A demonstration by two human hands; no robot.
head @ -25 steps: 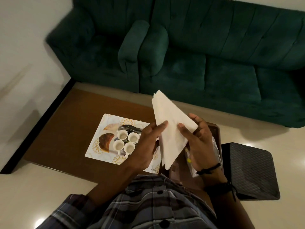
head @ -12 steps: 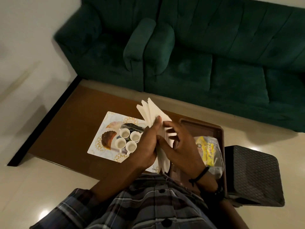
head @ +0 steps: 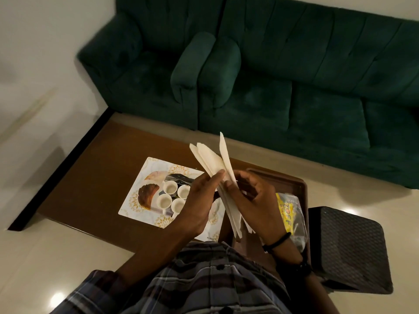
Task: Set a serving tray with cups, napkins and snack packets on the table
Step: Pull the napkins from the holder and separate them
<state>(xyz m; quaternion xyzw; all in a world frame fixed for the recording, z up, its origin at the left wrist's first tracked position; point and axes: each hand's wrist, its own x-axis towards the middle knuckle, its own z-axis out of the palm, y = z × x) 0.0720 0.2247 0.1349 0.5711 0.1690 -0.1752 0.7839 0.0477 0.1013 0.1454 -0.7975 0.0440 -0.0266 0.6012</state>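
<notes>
Head view, the only one. My left hand (head: 199,200) and right hand (head: 251,205) are both up over the desk (head: 90,177), each grip closed on a small stack of napkins (head: 217,168). The left thumb presses the near face of the stack and the right fingertips (head: 227,184) pinch the other side. The napkins stand nearly on edge, top corners fanned apart, lower ends hanging down between my palms. They are above the gap between the two trays, touching neither.

The patterned serving tray (head: 136,200) lies mid-desk toward the near edge, with four small white cups (head: 173,196) clustered on it, all upright and close together. A dark packet sits just behind the cups; I can't tell what it is. The brown tray (head: 294,184) is at the right end of the desk, holding a yellow snack packet (head: 286,214) in clear wrap, partly hidden by my right wrist.

Handling, as I judge it: the napkins are very light, soft and limp, layers slide and splay easily, and they crease if squeezed. Best held with a flat pinch across the folded edge near the middle, all layers together, not by a loose corner. Cups look fragile, so set the napkins down beside them, not dropped.
</notes>
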